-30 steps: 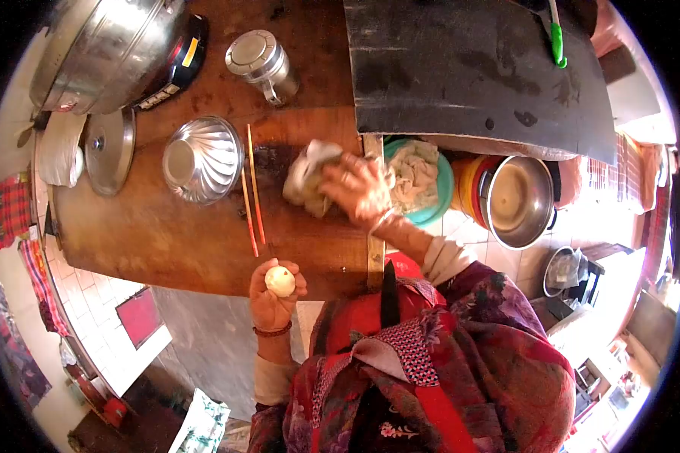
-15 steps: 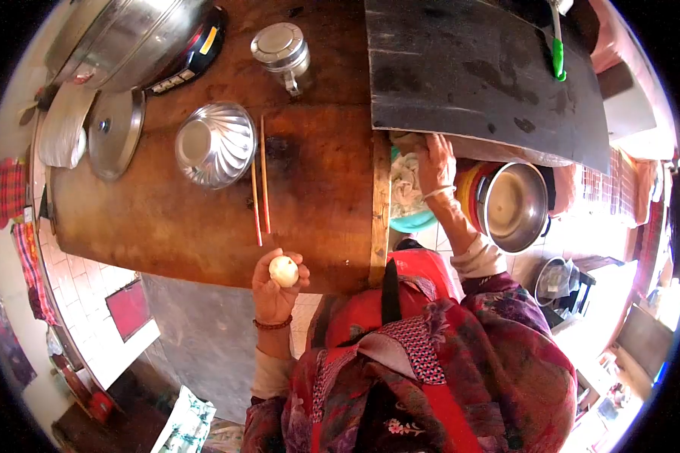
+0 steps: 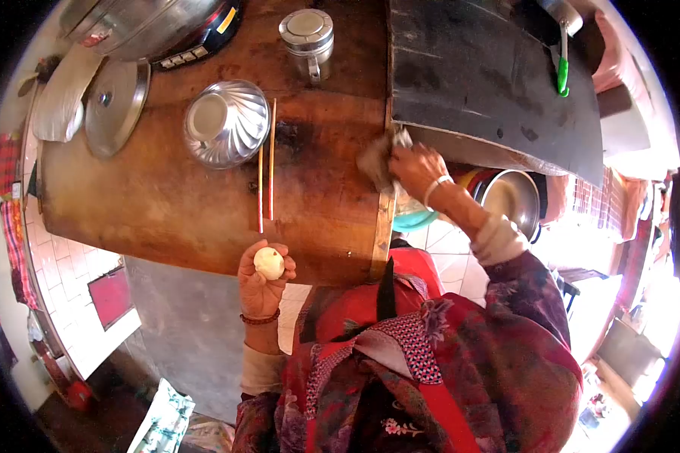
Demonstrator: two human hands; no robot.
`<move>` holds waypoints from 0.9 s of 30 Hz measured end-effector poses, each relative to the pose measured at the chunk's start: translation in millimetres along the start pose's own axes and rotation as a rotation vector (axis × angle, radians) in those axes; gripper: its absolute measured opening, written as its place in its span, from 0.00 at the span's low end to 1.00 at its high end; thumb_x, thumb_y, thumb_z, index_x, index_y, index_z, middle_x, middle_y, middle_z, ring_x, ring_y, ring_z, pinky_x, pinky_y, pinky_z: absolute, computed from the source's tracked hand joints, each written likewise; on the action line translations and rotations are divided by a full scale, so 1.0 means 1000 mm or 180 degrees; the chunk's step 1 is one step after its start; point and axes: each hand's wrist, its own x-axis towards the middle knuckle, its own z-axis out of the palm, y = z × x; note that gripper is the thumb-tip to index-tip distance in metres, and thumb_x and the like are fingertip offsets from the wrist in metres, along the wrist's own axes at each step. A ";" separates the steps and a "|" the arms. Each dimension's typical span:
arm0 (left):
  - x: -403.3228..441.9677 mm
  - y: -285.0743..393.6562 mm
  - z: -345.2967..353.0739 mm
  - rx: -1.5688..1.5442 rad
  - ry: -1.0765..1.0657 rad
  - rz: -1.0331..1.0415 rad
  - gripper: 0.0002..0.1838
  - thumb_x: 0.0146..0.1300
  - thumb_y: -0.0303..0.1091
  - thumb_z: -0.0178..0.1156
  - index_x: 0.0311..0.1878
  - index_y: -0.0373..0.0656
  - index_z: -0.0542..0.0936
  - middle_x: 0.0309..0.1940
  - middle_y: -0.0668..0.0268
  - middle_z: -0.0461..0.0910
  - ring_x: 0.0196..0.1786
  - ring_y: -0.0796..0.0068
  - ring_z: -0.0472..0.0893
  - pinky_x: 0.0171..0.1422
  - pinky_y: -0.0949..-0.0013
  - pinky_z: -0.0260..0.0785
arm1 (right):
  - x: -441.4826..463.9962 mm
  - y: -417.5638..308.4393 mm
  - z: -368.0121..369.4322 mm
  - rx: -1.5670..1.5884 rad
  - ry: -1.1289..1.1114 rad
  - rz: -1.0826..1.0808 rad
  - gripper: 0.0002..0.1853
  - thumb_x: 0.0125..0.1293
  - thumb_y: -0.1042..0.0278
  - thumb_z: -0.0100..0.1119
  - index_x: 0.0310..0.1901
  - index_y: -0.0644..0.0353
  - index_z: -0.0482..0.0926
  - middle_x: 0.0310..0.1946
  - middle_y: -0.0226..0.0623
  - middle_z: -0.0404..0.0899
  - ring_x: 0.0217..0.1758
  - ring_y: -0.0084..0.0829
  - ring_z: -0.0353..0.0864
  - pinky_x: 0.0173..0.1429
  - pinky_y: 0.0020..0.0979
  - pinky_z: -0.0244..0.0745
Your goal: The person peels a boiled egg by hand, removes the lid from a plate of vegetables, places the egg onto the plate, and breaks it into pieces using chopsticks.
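Observation:
My left hand [image 3: 258,294] is closed round a pale, smooth ball [image 3: 269,263] with a small dark mark near its top; its exact kind I cannot tell. This hand is just past the near edge of the wooden table [image 3: 166,215]. My right hand [image 3: 421,175] grips a greyish-brown cloth [image 3: 375,162], blurred by motion, over the table's right edge. Two chopsticks [image 3: 261,198] lie beyond my left hand. Beside them is an upturned fluted metal bowl [image 3: 238,124]. Below my right forearm, part of a turquoise basin [image 3: 414,220] shows.
A dark board [image 3: 476,90] covers the right side, with a green-handled utensil [image 3: 563,72] on it. At the back stand a lidded metal cup [image 3: 307,49] and a large steel pot [image 3: 147,26]. A metal lid [image 3: 117,113] rests left; another pot [image 3: 512,198] sits lower right.
My right hand has come up and left from above the basin to the table's edge, now with the cloth in it. My left hand still holds the pale ball. The view has shifted slightly.

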 end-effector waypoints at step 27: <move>0.019 0.023 -0.011 0.0184 0.0086 -0.0247 0.30 0.57 0.34 0.65 0.62 0.40 0.67 0.53 0.48 0.71 0.48 0.56 0.76 0.48 0.62 0.77 | -0.127 -0.074 0.051 0.1595 -0.0493 0.0296 0.07 0.48 0.65 0.60 0.32 0.48 0.80 0.36 0.38 0.73 0.40 0.40 0.76 0.40 0.40 0.73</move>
